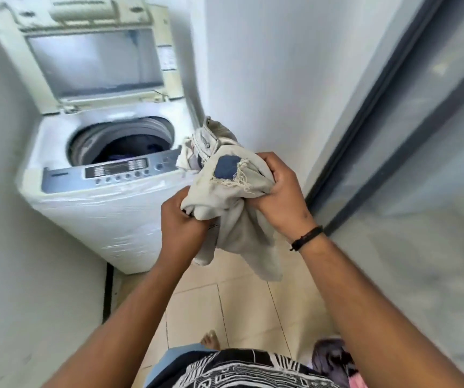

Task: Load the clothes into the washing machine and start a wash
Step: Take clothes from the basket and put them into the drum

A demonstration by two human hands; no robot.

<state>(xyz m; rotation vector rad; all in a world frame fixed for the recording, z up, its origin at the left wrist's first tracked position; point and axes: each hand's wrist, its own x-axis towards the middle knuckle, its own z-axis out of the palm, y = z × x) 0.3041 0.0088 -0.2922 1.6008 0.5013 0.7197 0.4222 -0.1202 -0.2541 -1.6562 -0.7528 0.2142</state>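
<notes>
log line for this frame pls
left hand: gripping beige garment | right hand: gripping same | washer lid: open | drum: dark clothes inside | garment: not yet loaded

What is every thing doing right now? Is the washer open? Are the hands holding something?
washing machine lid: open, tipped up and back.
drum: dark clothes already inside.
beige pants: bunched up, in the air beside the machine, not yet in.
left hand: shut on the pants.
right hand: shut on the pants.
clothes pile: on the floor.

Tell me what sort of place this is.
Probably a home laundry corner: a top-loading washing machine stands open between plain walls, on a tiled floor, beside a sliding glass door.
</notes>
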